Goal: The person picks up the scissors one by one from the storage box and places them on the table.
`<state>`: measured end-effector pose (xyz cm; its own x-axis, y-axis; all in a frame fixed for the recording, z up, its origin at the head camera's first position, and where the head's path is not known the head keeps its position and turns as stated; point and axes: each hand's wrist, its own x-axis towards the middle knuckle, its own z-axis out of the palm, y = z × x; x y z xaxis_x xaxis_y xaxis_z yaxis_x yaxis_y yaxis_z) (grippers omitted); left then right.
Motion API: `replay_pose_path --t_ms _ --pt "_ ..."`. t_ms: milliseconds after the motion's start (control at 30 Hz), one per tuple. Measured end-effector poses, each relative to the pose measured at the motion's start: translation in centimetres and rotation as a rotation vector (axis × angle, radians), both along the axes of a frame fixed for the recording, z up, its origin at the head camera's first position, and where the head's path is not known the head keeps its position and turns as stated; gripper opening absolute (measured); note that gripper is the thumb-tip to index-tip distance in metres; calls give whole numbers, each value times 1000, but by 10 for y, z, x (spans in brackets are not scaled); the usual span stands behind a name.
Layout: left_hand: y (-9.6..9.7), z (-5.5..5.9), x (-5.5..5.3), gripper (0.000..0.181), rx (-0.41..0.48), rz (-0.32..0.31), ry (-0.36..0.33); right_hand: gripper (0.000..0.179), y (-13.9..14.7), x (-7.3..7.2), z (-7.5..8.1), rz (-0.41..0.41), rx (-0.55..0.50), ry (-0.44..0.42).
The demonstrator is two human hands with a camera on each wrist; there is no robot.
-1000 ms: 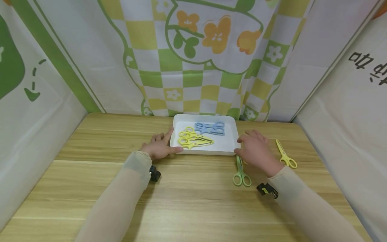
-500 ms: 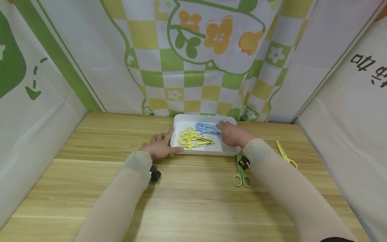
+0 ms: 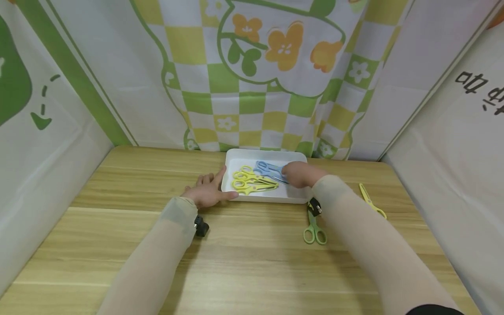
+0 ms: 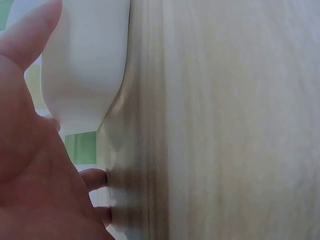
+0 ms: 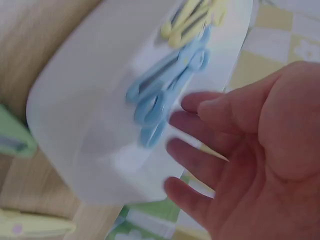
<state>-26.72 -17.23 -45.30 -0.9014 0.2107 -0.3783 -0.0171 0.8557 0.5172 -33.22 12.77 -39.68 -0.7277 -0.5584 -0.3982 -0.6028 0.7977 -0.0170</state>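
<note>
Two pairs of blue scissors [image 3: 269,169] and several yellow scissors [image 3: 252,187] lie in a white tray [image 3: 271,199]. My left hand [image 3: 206,194] rests at the tray's front left corner, its straight thumb along the front rim and its index finger along the left side. Over the tray's right part, my right hand [image 3: 302,174] overlaps the blue scissors' right end in the head view. In the right wrist view its fingertips [image 5: 177,119] are bent a little, right beside the blue handles [image 5: 150,112], with nothing visible between finger and thumb.
Green scissors [image 3: 314,234] lie on the wooden table [image 3: 244,262] just in front of the tray's right corner, partly under my right wrist. Yellow scissors [image 3: 370,200] lie farther right. A checked curtain [image 3: 252,109] hangs close behind the tray.
My right hand has moved left from beside the tray's right edge to over the blue scissors inside. The blue scissors have turned slightly. My left hand has stayed at the corner.
</note>
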Motion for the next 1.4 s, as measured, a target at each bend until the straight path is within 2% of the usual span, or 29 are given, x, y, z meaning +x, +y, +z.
replay_pose_path --t_ms 133,267,367,400,467,533,633,667,767,833,900,967,1033,1133,1400 --pt "0 -1 0 109 -3 0 1 32 7 -9 0 -31 -28 75" --pt "-1 0 0 109 1 -6 12 46 9 -15 -1 -85 63 18" --pt "-1 0 0 110 2 -6 12 42 7 -17 -1 -17 168 4" --pt "-1 0 0 110 2 -7 14 40 7 -19 -1 31 200 18" --pt "-2 0 0 111 6 -8 15 35 6 -20 1 46 206 53" --pt "-3 -1 -1 111 1 -3 15 34 6 -22 2 -20 193 77" --pt "-3 -5 -4 112 -7 6 5 33 9 -22 1 -240 117 83" --pt "-3 -6 -6 111 -8 11 -2 32 10 -22 0 -292 97 89" --pt "-3 -9 -7 111 -3 11 -7 27 13 -22 -6 -393 11 133" --pt "-3 -7 -5 111 1 8 -5 27 13 -23 -10 -420 -13 162" --pt "-3 -4 -3 110 4 2 2 26 12 -24 -13 -463 -19 151" --pt "-2 1 1 110 8 -3 8 22 12 -25 -14 -502 10 117" --pt "-2 1 1 109 8 -7 17 17 12 -25 -16 -533 42 65" --pt "-2 2 2 108 8 -15 25 19 15 -25 -19 -537 70 32" --pt "-2 1 2 109 0 -5 13 14 20 -25 -23 -559 40 41"
